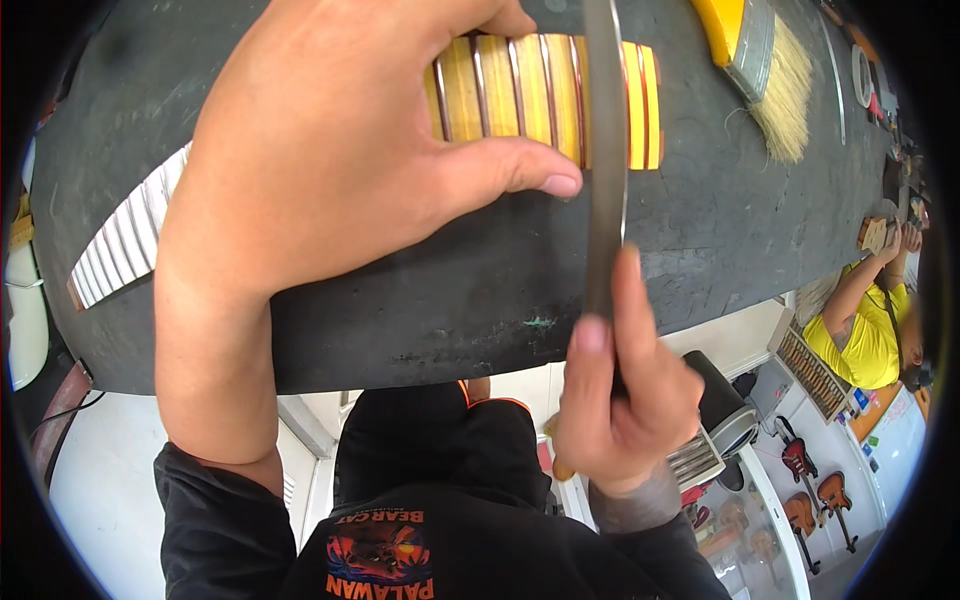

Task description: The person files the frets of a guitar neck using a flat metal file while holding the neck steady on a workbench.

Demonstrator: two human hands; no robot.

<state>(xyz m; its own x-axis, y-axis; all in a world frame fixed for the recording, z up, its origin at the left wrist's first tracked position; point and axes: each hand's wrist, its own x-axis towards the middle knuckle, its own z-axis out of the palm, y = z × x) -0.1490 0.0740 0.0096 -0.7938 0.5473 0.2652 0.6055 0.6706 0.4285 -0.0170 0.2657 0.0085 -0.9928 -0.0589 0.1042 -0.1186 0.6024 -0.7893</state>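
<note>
A guitar fretboard (pixel 515 90) lies across the dark worktop, with yellow tape between its metal frets. My left hand (pixel 330 150) is closed over it, the thumb along its near edge and the fingers mostly hidden on the far side. To the left of that hand, the bare end of the fretboard (pixel 130 235) shows closely spaced frets, with no yellow tape on it. In my right hand (pixel 630 400) is a long flat metal file (pixel 604 140), held by its handle with the index finger stretched along the blade. The file crosses over the taped frets near the right end.
A brush with pale bristles (pixel 785 100) and a yellow handle lies at the far right of the dark worktop (pixel 430 330). Beyond the right side, a person in a yellow shirt (pixel 855 335) works at another bench. Guitars (pixel 835 495) hang at the lower right.
</note>
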